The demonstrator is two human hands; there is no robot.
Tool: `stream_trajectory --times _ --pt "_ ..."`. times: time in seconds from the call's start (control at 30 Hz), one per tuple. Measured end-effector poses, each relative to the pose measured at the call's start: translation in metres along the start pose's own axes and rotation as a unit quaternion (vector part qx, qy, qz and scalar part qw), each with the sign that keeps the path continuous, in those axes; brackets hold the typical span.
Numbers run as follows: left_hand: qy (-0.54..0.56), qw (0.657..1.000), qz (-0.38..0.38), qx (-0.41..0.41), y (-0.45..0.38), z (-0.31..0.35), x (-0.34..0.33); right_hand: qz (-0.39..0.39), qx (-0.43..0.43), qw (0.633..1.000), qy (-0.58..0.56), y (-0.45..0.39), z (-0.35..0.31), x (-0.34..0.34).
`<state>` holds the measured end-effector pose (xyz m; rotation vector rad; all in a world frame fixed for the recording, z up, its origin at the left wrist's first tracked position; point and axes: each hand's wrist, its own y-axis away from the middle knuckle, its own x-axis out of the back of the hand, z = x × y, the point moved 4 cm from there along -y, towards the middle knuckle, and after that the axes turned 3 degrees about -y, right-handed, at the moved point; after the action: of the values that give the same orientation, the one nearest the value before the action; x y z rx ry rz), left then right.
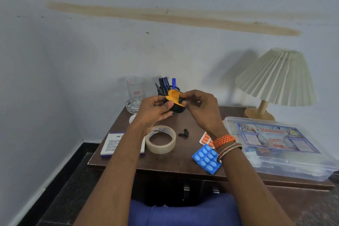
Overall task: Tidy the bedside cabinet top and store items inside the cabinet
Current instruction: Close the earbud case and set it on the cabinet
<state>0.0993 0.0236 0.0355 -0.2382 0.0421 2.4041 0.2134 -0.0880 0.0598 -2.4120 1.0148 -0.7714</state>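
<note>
Above the bedside cabinet top [185,163], held up before the pen holder [167,86]: black earbud case [177,103] with orange lining, lid hinged open, cradled in the curled fingers of the left hand [156,109], thumb pressed on its front edge. Pinched between thumb and fingertips of the right hand [199,105], a small dark earbud at the case mouth, apparently about to be seated. Lying loose on the table below, a second black earbud [183,132], just beside the roll of clear tape [161,139]. Near by: orange tablet strip [207,139] and blue blister pack [206,158] under the right wrist, white medicine box [113,144] at the left edge, drinking glass [136,90] at the back, clear first-aid box [278,145] and pleated lamp [277,77] to the right. Best done, by the look of it, with the case held steady and level, the bud turned to match its socket and pressed down fully before fetching its twin and snapping the lid; then on to the cabinet doors [185,189] below
</note>
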Motion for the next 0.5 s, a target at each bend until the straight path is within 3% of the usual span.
stream_trajectory --times 0.2,0.37,0.5 --pt "0.031 0.999 0.020 0.000 0.0018 0.0022 0.0000 0.010 0.006 1.000 0.007 0.0013 -0.0024 -0.0036" --pt "0.035 0.999 0.035 -0.010 0.0022 0.0068 0.0003 0.067 0.025 0.997 0.012 0.0015 -0.0064 0.0014" --pt "0.017 0.998 0.052 -0.011 0.0012 0.0063 0.0045 0.045 0.027 0.997 0.052 0.0010 0.0009 0.0004"
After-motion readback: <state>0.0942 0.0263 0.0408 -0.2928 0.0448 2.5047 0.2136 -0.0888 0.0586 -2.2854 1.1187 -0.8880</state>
